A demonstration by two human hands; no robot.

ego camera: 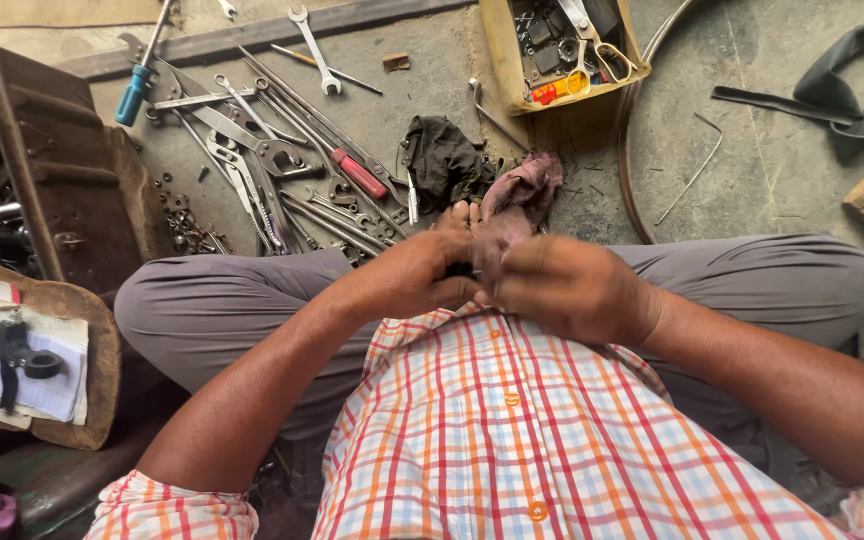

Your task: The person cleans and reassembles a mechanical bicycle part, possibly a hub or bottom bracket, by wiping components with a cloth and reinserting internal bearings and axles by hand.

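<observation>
Hands: two are seen, brought together above the crossed legs, knuckles toward the camera.
Left hand (pixel 422 275): curled shut, its fingertips pinched on a small dark part (pixel 462 270) that is mostly hidden between the hands.
Right hand (pixel 557 285): fingers folded in against the pinkish rag (pixel 517 205); what is pinched beneath cannot be told.
Rags: two are counted, the pinkish rag touching the right hand and one dark rag (pixel 442 160) just beside it on the floor.
Screwdrivers: two are seen among the spread tools, one with a blue handle (pixel 134 93) and one with a red handle (pixel 358 173).
Spanners: many are laid out overlapping; the number cannot be counted.
Trays: one yellow tray (pixel 502 70) of small parts is set well beyond the hands.
Toolboxes: one rusty metal box (pixel 52 160) stands open at the left.
</observation>
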